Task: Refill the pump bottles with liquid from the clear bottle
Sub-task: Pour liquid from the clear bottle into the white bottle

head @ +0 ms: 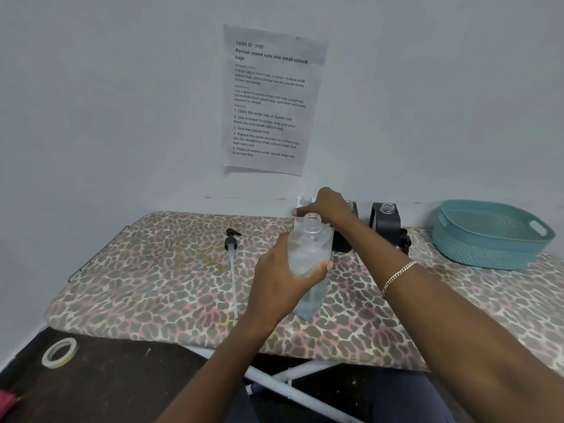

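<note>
My left hand (287, 276) grips the clear bottle (311, 248) around its middle and holds it upright on the table, its neck open and liquid inside. My right hand (325, 206) reaches past it to the back wall and closes over the top of a white pump bottle (302, 201), which is mostly hidden. A black pump bottle (341, 244) stands just behind my right wrist. A second black pump bottle (386, 222) stands further right with its neck open. A black pump head with a long tube (232, 242) lies on the table to the left.
Another black pump head (404, 241) lies beside the right black bottle. A teal basket (488, 239) sits at the far right. The table (152, 270) has a leopard-print cover. A tape roll (59, 352) lies on the dark floor, front left.
</note>
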